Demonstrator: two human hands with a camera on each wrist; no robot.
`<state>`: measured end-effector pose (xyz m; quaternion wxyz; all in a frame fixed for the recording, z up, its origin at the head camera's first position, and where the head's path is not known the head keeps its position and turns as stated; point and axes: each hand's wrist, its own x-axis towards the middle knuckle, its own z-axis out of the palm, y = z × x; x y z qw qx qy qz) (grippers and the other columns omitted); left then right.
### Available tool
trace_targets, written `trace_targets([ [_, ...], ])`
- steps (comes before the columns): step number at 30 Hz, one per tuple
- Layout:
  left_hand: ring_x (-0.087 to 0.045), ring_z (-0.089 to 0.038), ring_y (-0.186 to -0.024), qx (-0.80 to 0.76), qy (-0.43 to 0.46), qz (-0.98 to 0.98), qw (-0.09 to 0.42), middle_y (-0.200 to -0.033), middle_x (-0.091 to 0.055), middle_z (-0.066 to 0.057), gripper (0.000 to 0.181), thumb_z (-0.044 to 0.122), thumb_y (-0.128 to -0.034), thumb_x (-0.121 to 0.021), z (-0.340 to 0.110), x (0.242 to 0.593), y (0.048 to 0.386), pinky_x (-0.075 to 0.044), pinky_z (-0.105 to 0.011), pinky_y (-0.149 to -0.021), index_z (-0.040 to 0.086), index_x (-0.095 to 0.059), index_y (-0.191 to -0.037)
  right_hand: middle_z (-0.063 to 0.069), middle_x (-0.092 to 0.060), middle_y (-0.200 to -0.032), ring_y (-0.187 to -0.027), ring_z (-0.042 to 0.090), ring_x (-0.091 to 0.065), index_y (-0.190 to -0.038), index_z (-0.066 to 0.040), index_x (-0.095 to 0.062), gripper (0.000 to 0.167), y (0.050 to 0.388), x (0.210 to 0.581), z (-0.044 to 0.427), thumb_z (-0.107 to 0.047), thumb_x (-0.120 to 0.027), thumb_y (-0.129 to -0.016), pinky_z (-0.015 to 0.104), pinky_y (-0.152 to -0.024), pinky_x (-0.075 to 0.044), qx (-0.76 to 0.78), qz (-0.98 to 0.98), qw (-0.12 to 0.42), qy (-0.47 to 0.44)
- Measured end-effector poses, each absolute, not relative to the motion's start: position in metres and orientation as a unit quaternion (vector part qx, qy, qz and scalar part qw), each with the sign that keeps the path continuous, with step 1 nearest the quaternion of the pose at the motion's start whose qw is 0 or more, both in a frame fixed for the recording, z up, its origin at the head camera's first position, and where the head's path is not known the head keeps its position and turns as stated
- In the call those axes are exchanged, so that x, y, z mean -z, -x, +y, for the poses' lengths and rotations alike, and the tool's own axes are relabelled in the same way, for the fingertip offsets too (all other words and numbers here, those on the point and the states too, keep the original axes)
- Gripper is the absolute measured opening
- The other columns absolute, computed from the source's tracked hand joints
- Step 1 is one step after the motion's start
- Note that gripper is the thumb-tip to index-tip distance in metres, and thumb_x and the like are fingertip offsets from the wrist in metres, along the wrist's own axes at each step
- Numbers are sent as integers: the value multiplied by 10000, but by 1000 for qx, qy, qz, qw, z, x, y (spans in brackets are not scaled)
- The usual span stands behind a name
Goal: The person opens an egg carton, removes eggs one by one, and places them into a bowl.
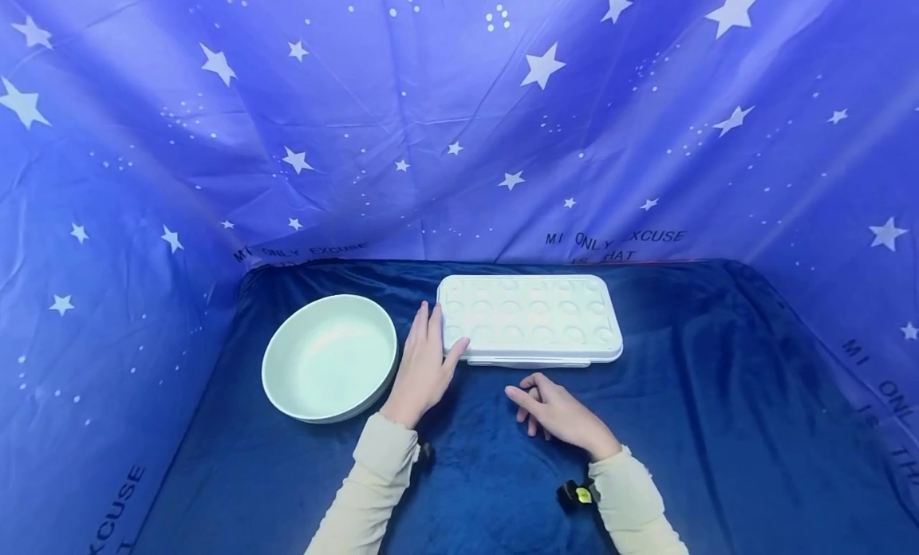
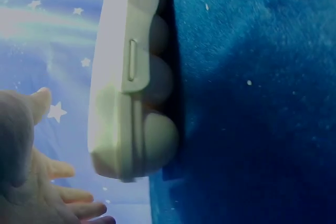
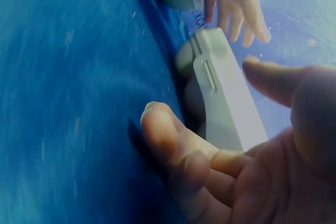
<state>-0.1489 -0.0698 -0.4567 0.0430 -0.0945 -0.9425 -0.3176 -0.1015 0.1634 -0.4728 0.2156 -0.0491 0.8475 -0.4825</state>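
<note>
A pale, lidded egg box [image 1: 527, 317] with rows of round bumps lies on the dark blue cloth; a latch [image 2: 132, 59] shows on its long side in the left wrist view. At its left end is my left hand [image 1: 422, 369], fingers straight, thumb at the near left corner; whether it touches the box I cannot tell. My right hand [image 1: 563, 414] hovers in front of the box's near edge, fingers loosely bent and holding nothing. In the right wrist view, the box [image 3: 231, 95] stands beyond the right hand's fingers [image 3: 160, 129].
A round pale green bowl [image 1: 330, 357], with nothing in it, sits left of my left hand. Dark blue cloth [image 1: 718, 427] covers the table. Behind and at both sides hangs a blue curtain [image 1: 431, 108] with white stars.
</note>
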Motion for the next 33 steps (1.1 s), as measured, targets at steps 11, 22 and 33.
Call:
trace_targets([
  [11,-162,-334,-1511,425,26,-905,8,-1633,-145,-215,748,433,-1047,-451,-64,477,156,-207,-481,-1234,8,-134,-1575,139,-716,-923,-677,194,-690,-1276,49,-434,622,106,483,148,-508,-506,-1010,292,-554,-581,625,745,232,-30],
  [22,-192,-344,-1498,524,33,-851,-10,-1611,-192,-245,659,307,-1071,-430,-54,488,162,-187,-489,-1236,-36,-148,-1557,97,-744,-933,-714,176,-705,-1225,16,-449,642,105,492,147,-587,-439,-1005,309,-571,-606,725,646,218,-102],
  [33,-163,-387,-1495,531,53,-846,-9,-1603,-166,-284,629,268,-1087,-378,-63,490,164,-161,-521,-1233,-77,-115,-1543,205,-625,-1303,-953,182,-690,-1463,32,-251,735,110,494,145,-560,-356,-1040,327,-730,-609,791,564,227,-74],
])
